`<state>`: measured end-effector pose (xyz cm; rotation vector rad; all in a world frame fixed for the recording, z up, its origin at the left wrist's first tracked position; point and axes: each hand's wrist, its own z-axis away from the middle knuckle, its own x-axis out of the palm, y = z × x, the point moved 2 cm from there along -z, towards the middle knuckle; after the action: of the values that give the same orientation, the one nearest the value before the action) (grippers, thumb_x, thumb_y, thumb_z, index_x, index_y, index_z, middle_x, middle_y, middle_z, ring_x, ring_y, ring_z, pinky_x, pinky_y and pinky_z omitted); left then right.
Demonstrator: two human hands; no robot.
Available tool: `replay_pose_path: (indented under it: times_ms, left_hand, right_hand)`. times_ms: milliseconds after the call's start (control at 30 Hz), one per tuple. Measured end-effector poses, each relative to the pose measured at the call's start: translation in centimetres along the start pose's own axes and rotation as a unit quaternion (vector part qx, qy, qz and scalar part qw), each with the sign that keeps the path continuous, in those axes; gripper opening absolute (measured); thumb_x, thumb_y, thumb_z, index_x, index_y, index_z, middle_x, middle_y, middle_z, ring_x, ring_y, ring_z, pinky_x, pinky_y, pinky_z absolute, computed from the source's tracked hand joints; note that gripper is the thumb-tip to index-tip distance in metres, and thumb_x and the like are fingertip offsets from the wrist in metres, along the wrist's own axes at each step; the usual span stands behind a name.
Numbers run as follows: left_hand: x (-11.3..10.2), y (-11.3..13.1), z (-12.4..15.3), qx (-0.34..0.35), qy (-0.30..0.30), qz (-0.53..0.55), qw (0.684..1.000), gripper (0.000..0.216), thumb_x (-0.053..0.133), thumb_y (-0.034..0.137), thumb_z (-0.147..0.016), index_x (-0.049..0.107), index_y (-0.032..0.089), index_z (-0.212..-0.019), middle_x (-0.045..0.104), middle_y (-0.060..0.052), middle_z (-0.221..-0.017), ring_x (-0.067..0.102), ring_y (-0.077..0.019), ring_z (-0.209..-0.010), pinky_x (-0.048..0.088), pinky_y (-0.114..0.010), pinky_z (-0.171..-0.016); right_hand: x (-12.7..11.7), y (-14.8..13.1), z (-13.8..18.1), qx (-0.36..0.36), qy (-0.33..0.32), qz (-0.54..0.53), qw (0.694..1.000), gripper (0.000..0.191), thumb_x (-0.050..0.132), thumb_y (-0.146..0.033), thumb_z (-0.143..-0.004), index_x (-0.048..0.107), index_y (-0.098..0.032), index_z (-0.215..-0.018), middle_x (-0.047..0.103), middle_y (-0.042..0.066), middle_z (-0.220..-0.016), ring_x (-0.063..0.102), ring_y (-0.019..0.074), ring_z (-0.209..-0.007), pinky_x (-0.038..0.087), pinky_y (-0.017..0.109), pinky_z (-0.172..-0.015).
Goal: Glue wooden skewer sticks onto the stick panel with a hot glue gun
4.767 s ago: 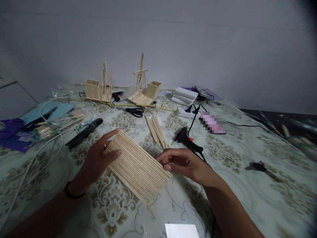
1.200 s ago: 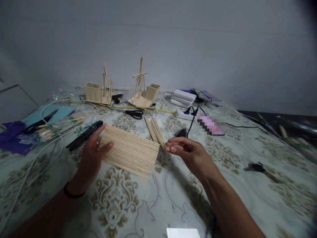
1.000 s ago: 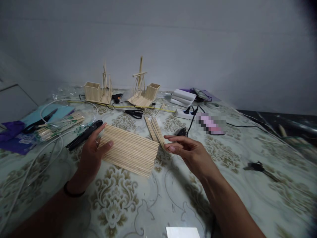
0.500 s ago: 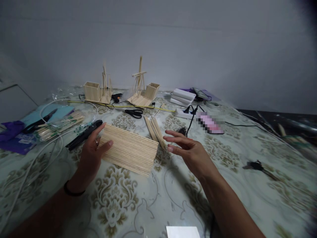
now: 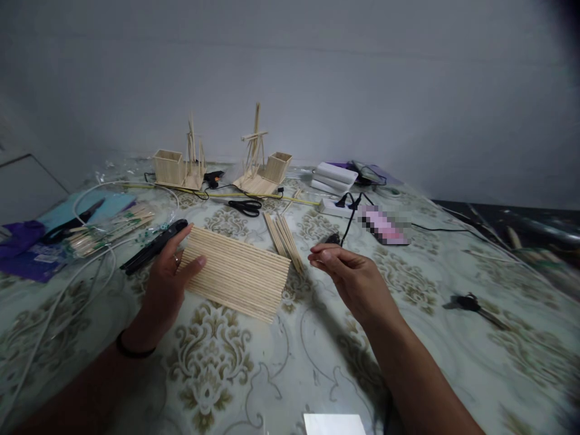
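My left hand (image 5: 170, 275) grips the left end of a flat panel of wooden sticks (image 5: 235, 275), thumb on top and fingers at its edge. The panel's sticks lie side by side, and it tilts down toward the right. My right hand (image 5: 351, 275) hovers right of the panel, apart from it, with thumb and fingertips pinched together. Whatever is between those fingertips, if anything, is too small to make out. Between the panel and the right hand lies a small bunch of loose sticks (image 5: 283, 238). A dark long-handled tool (image 5: 154, 244) rests just beyond my left hand.
Two stick models with boxes (image 5: 168, 168) (image 5: 277, 167) stand by the wall, a glue gun (image 5: 212, 179) between them. Black scissors (image 5: 245, 208), a power strip (image 5: 335, 208) and a pink phone (image 5: 385, 226) lie nearer. Bagged sticks (image 5: 111, 229) and white cable (image 5: 67, 284) are left.
My right hand's fingers, spread apart before, have closed into a pinch, and the hand has drawn slightly to the right. The left hand and panel stay where they were.
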<state>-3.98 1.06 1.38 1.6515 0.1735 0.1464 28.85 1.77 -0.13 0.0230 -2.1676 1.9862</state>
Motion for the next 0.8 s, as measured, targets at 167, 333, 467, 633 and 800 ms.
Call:
replay_pose_path:
  times_ms: [167,333,467,633,800]
  left_hand:
    - [0.0,-0.1,0.0,0.004,-0.001,-0.014,1.0,0.083,0.088,0.044,-0.078,0.059,0.024,-0.153,0.082,-0.008,-0.123,0.077,-0.032,-0.11,0.063,-0.036,-0.087]
    - [-0.1,-0.6,-0.1,0.005,-0.014,0.006,1.0,0.084,0.088,0.042,-0.079,0.057,0.025,-0.155,0.083,-0.008,-0.12,0.077,-0.0313,-0.108,0.063,-0.035,-0.085]
    - [0.0,-0.4,0.0,-0.001,-0.011,0.025,1.0,0.086,0.091,0.041,-0.075,0.059,0.025,-0.153,0.083,-0.007,-0.119,0.077,-0.0292,-0.102,0.062,-0.033,-0.081]
    - [0.2,0.0,0.3,-0.007,-0.001,0.013,1.0,0.086,0.09,0.044,-0.074,0.06,0.025,-0.152,0.083,-0.007,-0.12,0.077,-0.0295,-0.1,0.061,-0.033,-0.078]
    - [0.3,0.0,0.5,-0.012,-0.017,-0.005,1.0,0.084,0.089,0.046,-0.076,0.06,0.026,-0.153,0.084,-0.005,-0.105,0.077,-0.0296,-0.092,0.06,-0.035,-0.076]
  right_hand:
    - [0.6,-0.6,0.3,-0.007,-0.046,-0.002,0.999,0.044,0.085,-0.066,-0.081,0.075,-0.023,-0.073,0.07,0.004,-0.079,0.065,0.0198,-0.073,0.059,0.037,-0.077]
    - [1.0,-1.0,0.7,-0.035,-0.077,0.105,0.991,0.06,0.067,-0.075,-0.092,0.064,-0.022,-0.063,0.062,0.002,-0.063,0.057,0.0182,-0.062,0.052,0.033,-0.066]
    - [1.1,-0.8,1.0,-0.039,-0.112,0.098,0.988,0.042,0.08,-0.063,-0.089,0.078,-0.022,-0.08,0.07,0.002,-0.073,0.061,0.0174,-0.065,0.051,0.032,-0.065]
    - [1.2,-0.5,1.4,-0.031,-0.119,0.055,0.991,0.027,0.09,-0.051,-0.083,0.087,-0.027,-0.096,0.077,0.003,-0.079,0.064,0.0174,-0.063,0.054,0.034,-0.064]
    - [1.6,-0.5,1.7,-0.013,-0.13,0.033,0.991,0.027,0.094,-0.05,-0.078,0.089,-0.026,-0.09,0.075,0.003,-0.066,0.067,0.0192,-0.06,0.056,0.034,-0.059]
